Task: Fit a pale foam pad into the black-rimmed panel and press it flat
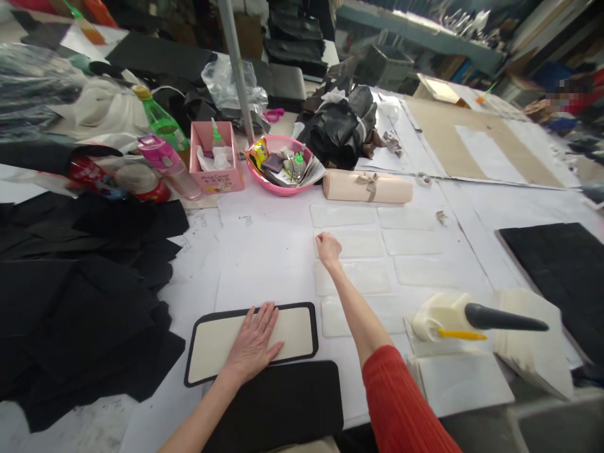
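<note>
Left hand [253, 343] flat, fingers spread wide, pressing cream rectangular panel with black edge [214, 346] on white tabletop [264, 258]. Right hand [328, 246] fingers curled on thin clear sheet [352, 244], grip unclear. Panel looks light, flat, bendy; lift by edge.

Seven white sheets [350, 242], two black-edged panels [302, 330], two hands [252, 343].

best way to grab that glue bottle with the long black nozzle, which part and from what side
Probably the cream body of the glue bottle, taken from above. It lies on its side on a stack of white sheets, the black nozzle pointing right. The body is the widest, rounded part; the nozzle tapers thin and would give a poor hold.
</note>
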### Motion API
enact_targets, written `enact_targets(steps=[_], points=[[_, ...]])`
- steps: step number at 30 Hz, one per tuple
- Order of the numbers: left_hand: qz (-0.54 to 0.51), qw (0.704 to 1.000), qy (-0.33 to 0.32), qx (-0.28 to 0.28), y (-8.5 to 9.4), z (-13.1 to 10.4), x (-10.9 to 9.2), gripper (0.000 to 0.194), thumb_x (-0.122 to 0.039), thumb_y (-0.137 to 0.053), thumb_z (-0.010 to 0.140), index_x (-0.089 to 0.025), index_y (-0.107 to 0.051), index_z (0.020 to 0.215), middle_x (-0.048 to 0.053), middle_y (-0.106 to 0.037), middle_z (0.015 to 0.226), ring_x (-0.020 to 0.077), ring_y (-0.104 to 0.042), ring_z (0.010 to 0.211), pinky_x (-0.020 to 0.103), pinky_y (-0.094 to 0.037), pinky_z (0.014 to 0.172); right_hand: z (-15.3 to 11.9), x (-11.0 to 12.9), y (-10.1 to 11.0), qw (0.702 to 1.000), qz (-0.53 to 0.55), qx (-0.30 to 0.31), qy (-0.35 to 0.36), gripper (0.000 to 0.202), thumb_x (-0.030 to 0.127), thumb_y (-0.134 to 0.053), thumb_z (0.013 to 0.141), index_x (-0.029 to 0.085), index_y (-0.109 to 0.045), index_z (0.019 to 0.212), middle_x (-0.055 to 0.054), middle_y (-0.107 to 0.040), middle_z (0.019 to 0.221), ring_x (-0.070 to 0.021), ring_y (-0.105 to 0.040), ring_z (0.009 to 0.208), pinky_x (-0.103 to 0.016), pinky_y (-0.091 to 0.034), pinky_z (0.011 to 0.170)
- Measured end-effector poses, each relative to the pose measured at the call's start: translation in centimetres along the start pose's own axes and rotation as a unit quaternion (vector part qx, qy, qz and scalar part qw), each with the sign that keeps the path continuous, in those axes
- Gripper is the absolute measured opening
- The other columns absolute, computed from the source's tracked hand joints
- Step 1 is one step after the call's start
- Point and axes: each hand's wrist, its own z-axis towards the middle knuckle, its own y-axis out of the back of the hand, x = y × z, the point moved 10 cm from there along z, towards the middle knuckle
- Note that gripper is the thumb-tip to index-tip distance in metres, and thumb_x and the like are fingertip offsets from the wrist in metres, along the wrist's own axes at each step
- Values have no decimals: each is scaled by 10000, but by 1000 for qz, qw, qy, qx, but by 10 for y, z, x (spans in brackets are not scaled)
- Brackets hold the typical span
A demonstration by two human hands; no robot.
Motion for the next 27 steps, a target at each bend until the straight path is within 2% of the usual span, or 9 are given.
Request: enact_targets(steps=[4,9,12,16,22,24,27], points=[[2,1000,1,5,-1,1,1,750,-532,-449,894,-122,-317,1507,151,-290,1570,281,-241,1464,494,-110,1204,53,27,-4,999,-35,-18,7,267,249,-443,970,183,-689,1050,-122,-686,1079,-195,-677,937,-277,-487,777],[0,1000,3,4,-1,1,2,753,-536,-465,884,-137,-326,1507,142,-319,1560,283,-277,1450,488,-144,1198,84,48,-4,996,-68,-61,24,273,107,-433,935,97,-680,1049,-208,-675,1044,-260,-662,996,-349,-504,814],[6,1000,1,-1,-2,1,2,755,-535,-466,882,-141,-323,1509,145,-328,1555,283,-288,1446,489,-149,1198,92,52,-7,995,-75,-67,23,319,38,-380,923,60,-677,1039,-234,-674,1022,-278,-658,1012,-375,-504,822],[13,1000,-2,0,-3,1,2,759,-545,-461,877,-157,-320,1513,138,-331,1554,279,-293,1444,487,-166,1196,97,52,-10,997,-54,-54,-12,314,11,-384,908,19,-669,1039,-253,-676,1002,-285,-664,1010,-362,-503,801],[17,1000,-4,3,-3,1,1,753,-533,-471,875,-152,-331,1509,145,-339,1548,286,-285,1447,492,-146,1202,97,59,-6,998,-35,-35,-31,310,2,-388,899,42,-675,1010,-232,-683,1021,-272,-663,1027,-354,-492,823],[10,1000,-1,3,-3,1,2,746,-532,-472,876,-159,-337,1507,142,-344,1546,287,-287,1447,491,-145,1203,96,49,1,998,-31,-23,-44,275,50,-413,921,59,-659,1043,-206,-695,997,-256,-675,981,-341,-492,806],[-2,1000,5,10,-3,2,2,747,-532,-468,879,-163,-323,1512,138,-329,1555,286,-281,1449,492,-139,1203,89,24,23,999,-9,-30,-40,230,223,-499,950,127,-621,1119,-149,-702,1021,-228,-676,942,-317,-488,796]])
